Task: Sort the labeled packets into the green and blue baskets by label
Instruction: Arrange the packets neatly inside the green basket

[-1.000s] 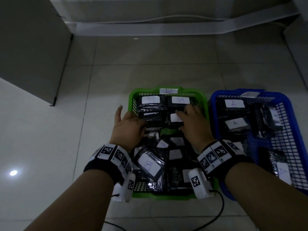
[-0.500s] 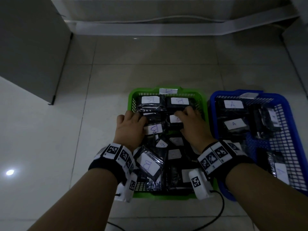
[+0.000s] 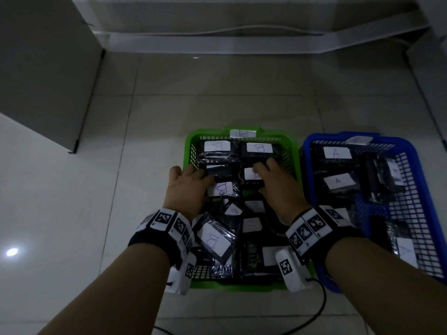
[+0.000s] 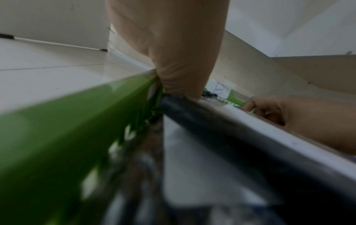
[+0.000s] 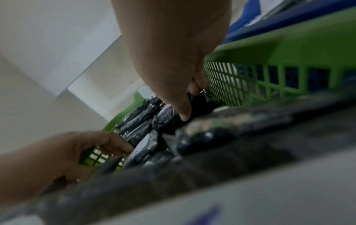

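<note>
The green basket [image 3: 191, 143] holds several black packets with white B labels. The blue basket [image 3: 411, 151] to its right holds packets labeled A [image 3: 337, 181]. My left hand [image 3: 193, 175] lies over the green basket's left side. Its fingertips touch a black packet [image 3: 219, 171] and its thumb is spread outside the rim. In the right wrist view my right hand [image 5: 189, 105] pinches a black packet [image 5: 200, 106] between thumb and fingers by the basket's right wall. That packet shows a white label [image 3: 249, 174] in the head view. My left hand [image 5: 108, 146] shows curved fingers there.
A B tag [image 3: 242, 133] sits on the green basket's far rim. A tilted B packet [image 3: 214, 239] lies near my left wrist. A grey cabinet [image 3: 48, 68] stands at far left, a wall base behind. A cable [image 3: 314, 315] runs on the tiled floor.
My left hand slid right, over the basket's left rim and onto the packets, uncovering a B-labeled packet beside it. The right hand drew back slightly and its fingers curled onto a packet.
</note>
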`<act>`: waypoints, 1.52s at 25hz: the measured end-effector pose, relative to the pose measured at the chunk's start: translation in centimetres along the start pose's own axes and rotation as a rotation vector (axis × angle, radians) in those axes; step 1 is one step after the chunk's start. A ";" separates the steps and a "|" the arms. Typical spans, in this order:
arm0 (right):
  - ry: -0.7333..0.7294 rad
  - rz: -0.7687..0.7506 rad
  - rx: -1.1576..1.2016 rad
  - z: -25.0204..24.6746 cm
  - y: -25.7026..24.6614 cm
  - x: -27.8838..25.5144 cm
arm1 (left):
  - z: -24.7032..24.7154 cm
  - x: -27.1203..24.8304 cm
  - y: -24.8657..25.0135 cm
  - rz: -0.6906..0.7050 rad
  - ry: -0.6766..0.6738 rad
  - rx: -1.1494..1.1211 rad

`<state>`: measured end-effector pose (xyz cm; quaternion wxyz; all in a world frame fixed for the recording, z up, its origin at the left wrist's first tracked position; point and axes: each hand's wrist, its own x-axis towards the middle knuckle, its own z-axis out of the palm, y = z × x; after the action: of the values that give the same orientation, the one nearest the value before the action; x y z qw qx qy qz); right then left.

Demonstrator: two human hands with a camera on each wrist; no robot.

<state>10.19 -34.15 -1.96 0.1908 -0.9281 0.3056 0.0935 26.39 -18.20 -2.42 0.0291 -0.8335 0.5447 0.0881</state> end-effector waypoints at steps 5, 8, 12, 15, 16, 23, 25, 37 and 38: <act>0.080 0.006 0.202 -0.7 -1.1 -0.7 | -0.6 0.3 0.1 -0.021 -0.052 -0.010; -0.219 -0.033 0.260 -0.1 -2.8 -1.1 | -1.4 -0.4 -0.4 -0.002 -0.110 -0.073; -0.398 -0.036 0.187 0.5 -3.4 -0.5 | -2.0 -1.3 -0.9 0.063 -0.207 -0.029; -0.323 0.011 0.253 0.4 -3.4 -0.7 | -1.8 -1.2 -1.2 0.080 -0.263 -0.068; -0.313 0.014 0.235 0.6 -3.6 -1.0 | -1.9 -1.2 -1.3 0.083 -0.291 -0.092; -0.371 0.023 0.219 1.4 -4.6 -1.3 | -1.8 -2.0 -1.3 0.142 -0.307 -0.138; -0.358 0.037 0.243 0.9 -4.7 -1.3 | -1.8 -2.0 -1.3 0.116 -0.322 -0.169; -0.375 0.100 0.447 -1.0 -5.1 -3.2 | -2.0 -1.5 -1.7 0.005 -0.115 -0.483; -0.302 0.158 0.523 -1.4 -4.6 -3.0 | -1.8 -1.3 -1.8 -0.047 -0.054 -0.541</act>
<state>10.62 -29.75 1.52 0.4587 -0.7965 0.3587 0.1630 27.77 -16.55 -0.48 -0.1782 -0.8207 0.4808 0.2520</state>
